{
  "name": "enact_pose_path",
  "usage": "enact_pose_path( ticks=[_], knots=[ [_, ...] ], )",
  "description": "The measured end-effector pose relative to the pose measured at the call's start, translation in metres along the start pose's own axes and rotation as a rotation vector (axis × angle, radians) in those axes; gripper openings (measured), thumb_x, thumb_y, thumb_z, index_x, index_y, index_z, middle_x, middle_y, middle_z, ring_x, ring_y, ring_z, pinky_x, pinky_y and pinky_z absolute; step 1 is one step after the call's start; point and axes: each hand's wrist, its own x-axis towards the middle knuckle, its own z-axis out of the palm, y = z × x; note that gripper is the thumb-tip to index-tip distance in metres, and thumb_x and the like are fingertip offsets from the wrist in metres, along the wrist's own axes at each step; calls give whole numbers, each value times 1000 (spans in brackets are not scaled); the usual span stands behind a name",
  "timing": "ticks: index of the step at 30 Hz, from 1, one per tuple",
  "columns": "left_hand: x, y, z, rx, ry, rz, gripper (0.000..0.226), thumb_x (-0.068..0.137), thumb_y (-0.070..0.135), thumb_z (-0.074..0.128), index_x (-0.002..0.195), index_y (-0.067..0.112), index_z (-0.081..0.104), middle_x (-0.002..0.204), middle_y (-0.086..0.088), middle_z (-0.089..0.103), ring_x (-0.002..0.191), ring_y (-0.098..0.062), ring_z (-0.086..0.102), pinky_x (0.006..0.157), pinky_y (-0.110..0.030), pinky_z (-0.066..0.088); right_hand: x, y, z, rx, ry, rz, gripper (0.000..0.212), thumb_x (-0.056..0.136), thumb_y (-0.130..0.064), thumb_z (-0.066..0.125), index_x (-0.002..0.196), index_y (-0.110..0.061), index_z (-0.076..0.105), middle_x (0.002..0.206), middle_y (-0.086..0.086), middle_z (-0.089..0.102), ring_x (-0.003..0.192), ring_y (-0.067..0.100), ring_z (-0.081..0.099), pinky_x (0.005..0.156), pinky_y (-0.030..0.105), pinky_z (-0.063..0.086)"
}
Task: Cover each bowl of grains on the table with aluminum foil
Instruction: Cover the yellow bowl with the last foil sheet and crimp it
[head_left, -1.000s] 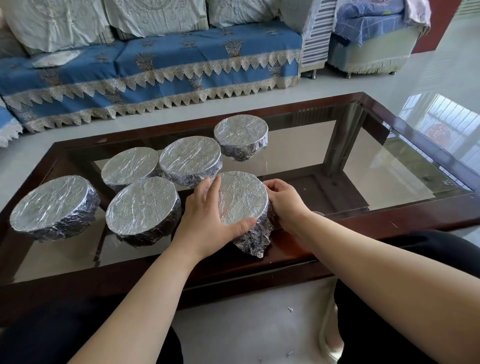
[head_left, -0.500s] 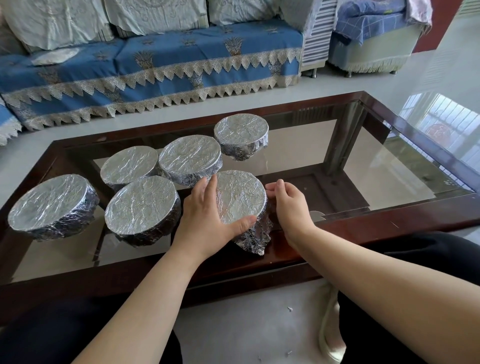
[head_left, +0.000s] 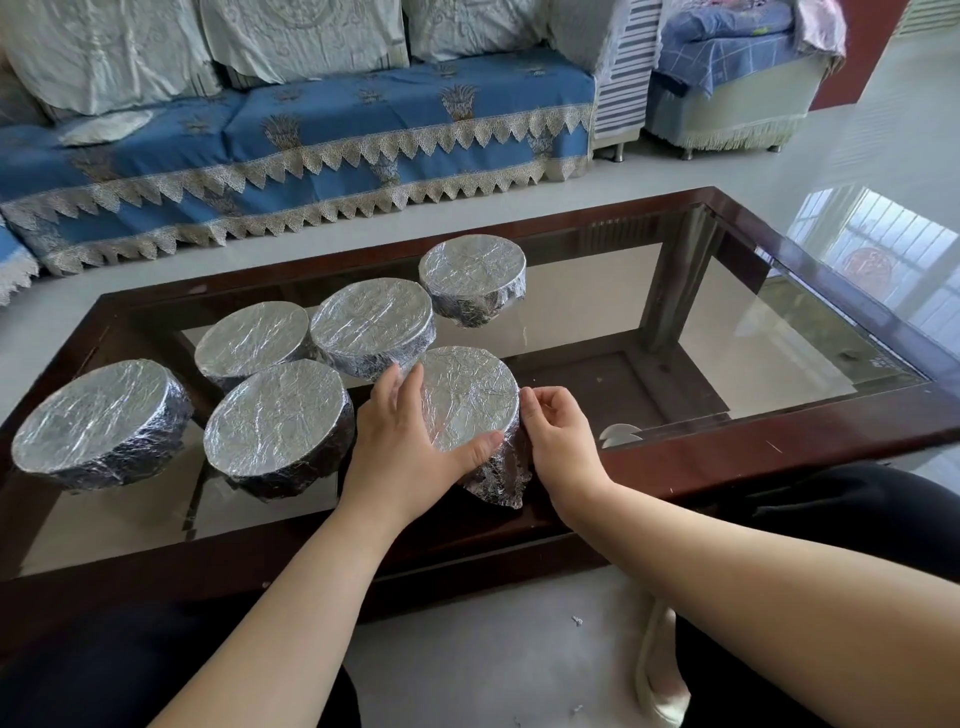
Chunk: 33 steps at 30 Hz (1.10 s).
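Note:
Several foil-covered bowls stand on a glass-topped table (head_left: 727, 332). The nearest bowl (head_left: 470, 400) sits close to the front edge, its foil crumpled down the side. My left hand (head_left: 410, 447) lies over its left side, fingers straight on the foil top and thumb pressed along the front rim. My right hand (head_left: 558, 431) is at its right side, fingers curled and pinching the foil at the rim. Other covered bowls: far left (head_left: 98, 415), front left (head_left: 275, 421), middle left (head_left: 252, 340), middle (head_left: 371, 325), back (head_left: 472, 275). No grain shows.
The table has a dark wooden frame (head_left: 779, 431) and a lower shelf seen through the glass. A blue-covered sofa (head_left: 311, 156) runs behind it and a footstool (head_left: 727, 104) stands at the back right. My knees are just below the front edge. Bare glass lies to the right.
My right hand has curled its fingers and now pinches the foil at the bowl's right rim. My left hand stays on the bowl. The other bowls have not moved.

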Motion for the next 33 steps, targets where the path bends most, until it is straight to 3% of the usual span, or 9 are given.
enact_pose_path(
  ticks=[6, 12, 23, 28, 33],
  knots=[
    [0, 5, -2, 22, -11, -22, 123, 57, 85, 49, 155, 18, 17, 161, -4, 5, 146, -26, 12, 117, -41, 21, 5, -1, 4, -16, 80, 50, 23, 95, -35, 61, 87, -14, 59, 80, 5, 62, 72, 16, 55, 74, 40, 51],
    [0, 5, 0, 49, 4, -17, 113, 69, 77, 60, 155, 18, 19, 160, -5, 5, 146, -27, 13, 117, -41, 22, 9, -3, 8, -20, 124, 86, 17, 97, -30, 58, 86, -16, 58, 74, -2, 58, 61, 9, 51, 57, 22, 46],
    [1, 1, 3, 11, 16, -11, 114, 66, 78, 60, 155, 21, 19, 160, -3, 6, 145, -27, 15, 117, -43, 25, 16, 0, 17, 1, 143, 147, 9, 95, -13, 57, 91, -18, 63, 84, 8, 66, 67, 23, 58, 64, 45, 54],
    [1, 1, 4, 13, 16, -9, 114, 65, 78, 60, 155, 21, 17, 160, -4, 6, 145, -27, 14, 116, -42, 24, 20, 1, 17, -49, 116, 181, 24, 84, 5, 50, 90, -16, 61, 79, 10, 66, 65, 25, 61, 60, 40, 53],
    [3, 1, 3, 9, 12, -17, 116, 65, 80, 59, 156, 22, 15, 160, -4, 5, 146, -28, 13, 116, -42, 24, 22, 2, 15, -108, 148, 136, 26, 79, 4, 57, 79, -21, 53, 79, 3, 59, 70, 20, 55, 68, 38, 50]
  ],
)
